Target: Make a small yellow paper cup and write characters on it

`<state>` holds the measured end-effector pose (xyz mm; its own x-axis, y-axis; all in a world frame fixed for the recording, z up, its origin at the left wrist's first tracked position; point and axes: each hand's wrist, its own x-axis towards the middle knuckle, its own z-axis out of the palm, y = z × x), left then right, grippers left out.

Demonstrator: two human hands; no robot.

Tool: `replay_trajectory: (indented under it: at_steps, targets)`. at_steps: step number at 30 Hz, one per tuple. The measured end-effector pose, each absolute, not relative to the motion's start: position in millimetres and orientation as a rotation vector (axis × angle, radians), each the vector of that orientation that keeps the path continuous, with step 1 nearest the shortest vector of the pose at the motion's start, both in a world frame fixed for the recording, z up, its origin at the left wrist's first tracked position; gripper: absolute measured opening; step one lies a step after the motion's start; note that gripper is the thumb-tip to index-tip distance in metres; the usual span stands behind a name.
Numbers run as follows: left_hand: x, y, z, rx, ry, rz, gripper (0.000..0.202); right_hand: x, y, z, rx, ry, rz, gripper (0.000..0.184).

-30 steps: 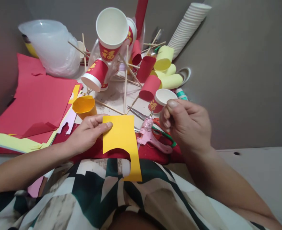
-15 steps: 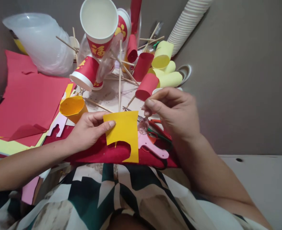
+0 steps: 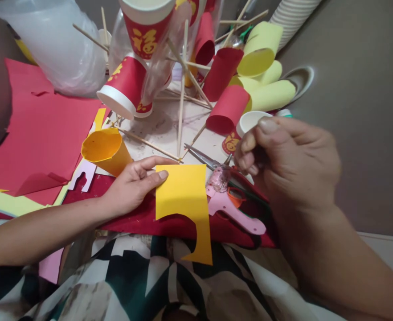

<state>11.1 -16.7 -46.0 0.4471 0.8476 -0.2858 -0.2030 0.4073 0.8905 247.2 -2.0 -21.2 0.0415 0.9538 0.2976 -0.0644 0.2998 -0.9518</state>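
Note:
My left hand (image 3: 133, 185) pinches the upper left edge of a yellow piece of paper (image 3: 181, 191), thumb in front. A large curved notch is cut out of the paper's lower edge. Raised to the right, my right hand (image 3: 293, 165) has thumb and fingers pressed together; whatever is between them is too small to make out. Below and left of it lie scissors (image 3: 201, 156), blades pointing up and left, handles partly hidden. A pink paper offcut (image 3: 236, 216) is beside the yellow paper, with a small shiny pinkish bundle (image 3: 219, 178) at its upper end.
Behind stand red paper cups (image 3: 128, 87), crossed wooden sticks (image 3: 182, 107), red paper tubes (image 3: 228, 107) and pale yellow tubes (image 3: 272, 96). An orange paper tube (image 3: 116, 151) sits near my left hand. Red paper sheets (image 3: 49, 133) and a plastic bag (image 3: 59, 49) are at left; a wall (image 3: 366, 133) rises right.
My right hand has moved right and closer to the camera, away from the paper. My left hand and the yellow paper have shifted slightly right and down. The camera view has also shifted.

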Motion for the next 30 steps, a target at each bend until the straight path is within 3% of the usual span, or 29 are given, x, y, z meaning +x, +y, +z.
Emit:
replay_trajectory:
  at_steps: [5,11,17,21,30]
  targets:
    - [8,-15,-48,0.965,0.880,0.829,0.016,242,-5,-21,-1.083,-1.280,1.069,0.003]
    - [9,-20,-44,0.997,0.807,0.873,0.012,231,-11,-15,-1.209,-1.404,1.339,0.026]
    - [9,-25,-40,1.099,0.848,0.899,0.012,222,-20,-11,-1.246,-1.361,1.572,0.016]
    - [9,-25,-41,1.144,0.853,0.920,0.013,225,-21,-13,-1.254,-1.430,1.468,0.006]
    - [8,-23,-41,1.296,1.009,1.002,0.012,230,-18,-15,-1.069,-1.621,1.262,0.018]
